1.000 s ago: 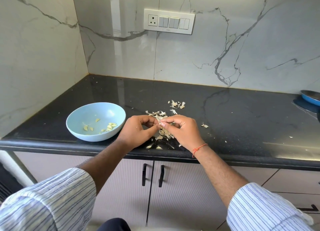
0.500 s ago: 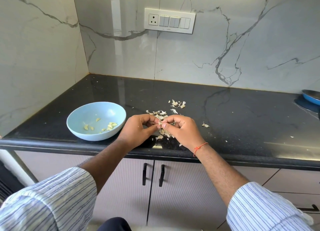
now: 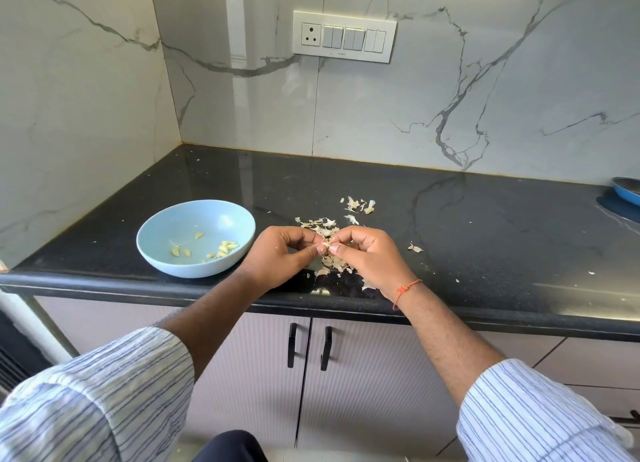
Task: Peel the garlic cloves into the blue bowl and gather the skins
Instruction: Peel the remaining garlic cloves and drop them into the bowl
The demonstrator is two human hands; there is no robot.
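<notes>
1. Almost nothing has shifted since the earlier frames: both hands stay together over the skins at the front of the counter, fingertips meeting, and the bowl has not moved.
2. A blue bowl (image 3: 195,238) sits on the black counter (image 3: 485,240) just left of the hands, holding several peeled garlic cloves (image 3: 227,247) gathered toward its right side, with a few more pieces lying apart on its floor.
3. At the far right edge, part of a blue dish (image 3: 627,191) shows; what it holds cannot be seen.
4. No readable writing appears; the switch panel (image 3: 344,36) on the marble wall carries print too small to make out.
5. Left hand (image 3: 280,257) has its fingers curled, thumb and fingertips pinching a small garlic clove (image 3: 325,245).
6. Right hand (image 3: 367,257) is curled the same way, its thumb and forefinger pinching the same clove from the other side; an orange thread (image 3: 407,288) circles that wrist.
7. Loose garlic skins (image 3: 332,264) lie scattered on the counter under and behind the hands, with a smaller cluster farther back and one flake off to the right.
8. Striped sleeves (image 3: 93,396) are pushed up both forearms.
</notes>
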